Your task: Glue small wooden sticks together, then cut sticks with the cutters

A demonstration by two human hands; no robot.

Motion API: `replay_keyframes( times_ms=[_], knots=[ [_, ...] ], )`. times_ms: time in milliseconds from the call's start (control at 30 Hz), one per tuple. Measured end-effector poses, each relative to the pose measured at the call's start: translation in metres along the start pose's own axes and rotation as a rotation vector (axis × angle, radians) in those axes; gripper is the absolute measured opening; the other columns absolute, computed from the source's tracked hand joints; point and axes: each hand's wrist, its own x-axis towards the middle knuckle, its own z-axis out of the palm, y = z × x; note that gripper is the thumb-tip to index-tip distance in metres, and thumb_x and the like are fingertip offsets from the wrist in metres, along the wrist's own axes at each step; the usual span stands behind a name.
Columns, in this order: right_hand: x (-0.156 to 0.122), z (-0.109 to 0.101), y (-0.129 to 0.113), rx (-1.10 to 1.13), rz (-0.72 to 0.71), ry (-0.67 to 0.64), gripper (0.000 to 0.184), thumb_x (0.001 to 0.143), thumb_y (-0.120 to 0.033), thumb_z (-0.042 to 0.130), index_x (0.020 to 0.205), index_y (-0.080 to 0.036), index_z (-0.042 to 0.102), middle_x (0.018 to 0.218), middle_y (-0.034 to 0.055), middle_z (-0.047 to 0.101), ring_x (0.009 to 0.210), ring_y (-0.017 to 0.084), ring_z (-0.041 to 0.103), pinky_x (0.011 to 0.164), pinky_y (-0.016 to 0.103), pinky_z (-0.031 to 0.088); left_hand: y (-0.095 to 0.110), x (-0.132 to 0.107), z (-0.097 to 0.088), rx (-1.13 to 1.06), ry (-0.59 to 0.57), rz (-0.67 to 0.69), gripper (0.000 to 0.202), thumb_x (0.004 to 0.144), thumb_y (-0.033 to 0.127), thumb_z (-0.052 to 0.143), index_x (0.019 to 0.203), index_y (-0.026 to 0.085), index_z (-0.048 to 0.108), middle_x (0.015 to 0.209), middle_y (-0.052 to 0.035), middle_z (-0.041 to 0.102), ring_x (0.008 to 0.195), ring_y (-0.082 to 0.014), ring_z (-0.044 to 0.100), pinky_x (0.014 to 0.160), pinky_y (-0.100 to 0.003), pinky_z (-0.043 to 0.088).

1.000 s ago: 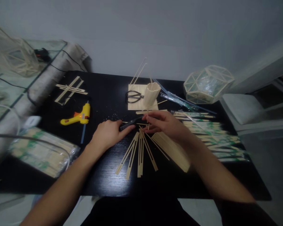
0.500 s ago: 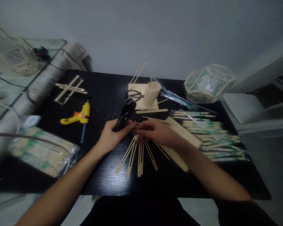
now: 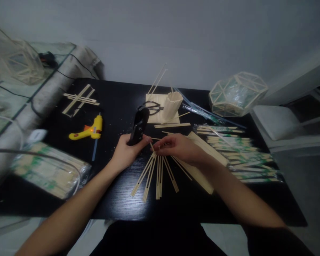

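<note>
My left hand (image 3: 126, 151) is closed around a black hand tool (image 3: 139, 125), upright; its exact kind is not clear. Close beside it, my right hand (image 3: 178, 147) has its fingertips pinched at a short thin wooden stick (image 3: 153, 148), which also reaches my left thumb tip. Below both hands, several split wooden sticks (image 3: 159, 177) fan out over the black table (image 3: 114, 199), their upper ends meeting near my right fingers. A flat wooden board (image 3: 200, 177) lies partly under my right forearm.
A yellow glue gun (image 3: 89, 131) lies at left, near crossed sticks (image 3: 81, 99). Behind my hands, a wooden cylinder (image 3: 172, 108) stands on a square base. Packed sticks (image 3: 234, 145) lie at right, another bag (image 3: 48, 169) at left, and a polyhedron frame (image 3: 237, 94) at back right.
The black tool has tilted more upright and moved slightly left. My right fingers have shifted up a little, showing more of the sticks' meeting ends.
</note>
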Motion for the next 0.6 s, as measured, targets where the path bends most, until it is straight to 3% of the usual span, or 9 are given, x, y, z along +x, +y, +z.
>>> replay_keyframes(
  times_ms=[233,600],
  knots=[
    [0.002,0.005,0.003,0.102,-0.004,0.017,0.028,0.066,-0.031,0.092,0.084,-0.014,0.079,0.082,0.0038,0.078,0.075,0.015,0.072,0.077,0.032,0.061,0.006,-0.002,0.000,0.001,-0.019,0.008,0.030,0.079,0.046,0.078,0.078,0.016,0.077,0.067,-0.0020,0.070,0.058,-0.0138,0.058,0.050,-0.024,0.041],
    [0.004,0.012,0.008,0.194,-0.028,0.052,0.042,0.066,-0.027,0.094,0.100,-0.013,0.074,0.080,0.0053,0.079,0.073,0.016,0.075,0.073,0.030,0.061,0.004,-0.002,0.003,-0.053,-0.038,-0.012,0.031,0.077,0.047,0.081,0.078,0.016,0.077,0.068,-0.0022,0.070,0.062,-0.0154,0.061,0.052,-0.025,0.043]
  ],
)
